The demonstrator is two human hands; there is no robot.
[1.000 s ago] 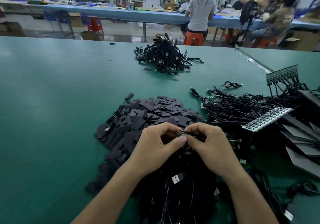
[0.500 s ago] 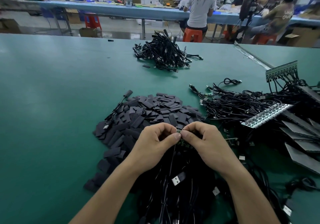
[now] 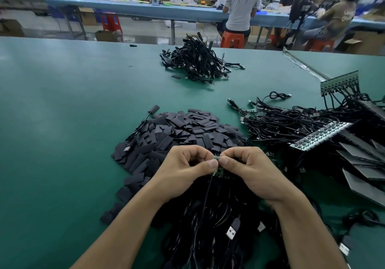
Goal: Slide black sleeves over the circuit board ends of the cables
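My left hand (image 3: 183, 171) and my right hand (image 3: 250, 171) meet thumb to thumb over a small green circuit board (image 3: 217, 170) at a cable's end. Both pinch it at its top edge. Its thin black cable (image 3: 205, 202) hangs down toward a dark tangle of cables (image 3: 208, 227) below my wrists. Whether a sleeve is on the board cannot be told. A heap of flat black sleeves (image 3: 177, 135) lies just beyond my hands.
A bundle of cables (image 3: 200, 62) sits far up the green table (image 3: 62, 112). On the right lie loose cables (image 3: 291, 121), strips of joined circuit boards (image 3: 320, 135) and dark flat panels (image 3: 364, 164). People work at a blue bench behind.
A second ago my fingers held a dark sleeve-like piece crosswise between both hands. Now the bare green board stands upright between my thumbs. The hands stayed in place.
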